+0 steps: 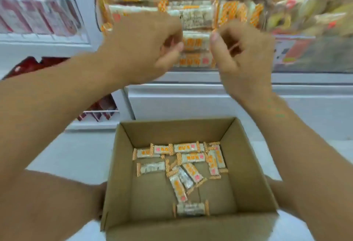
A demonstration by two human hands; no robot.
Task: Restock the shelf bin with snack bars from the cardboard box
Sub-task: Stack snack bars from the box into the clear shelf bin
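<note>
Head view looked down past two raised forearms to an open cardboard box [191, 227] near the person, with the shelf bin [191, 76] beyond it, far and slightly above. Roughly a dozen snack bars [183, 164] in white wrappers with orange ends lay loose and scattered on the box floor, mostly toward its far right side, so much of the floor showed bare; the box seemed largely emptied. More bars of the same kind [193, 42] were stacked flat in the bin, probably so that their labels faced the aisle.

Both arms reached forward over the box toward that stack. The left hand [145, 45] hovered at the bin's left side with its fingers curled inward and the thumb tucked near them; motion blur made it impossible to tell whether it pinched anything. The right hand [240, 49] was opposite, thumb upright, fingers curled loosely; no bar showed in it, though blur hid the palm. A judgement: the hands were tidying or had just released bars at the stack.

Pink packets [38, 15] filled the left shelf.
</note>
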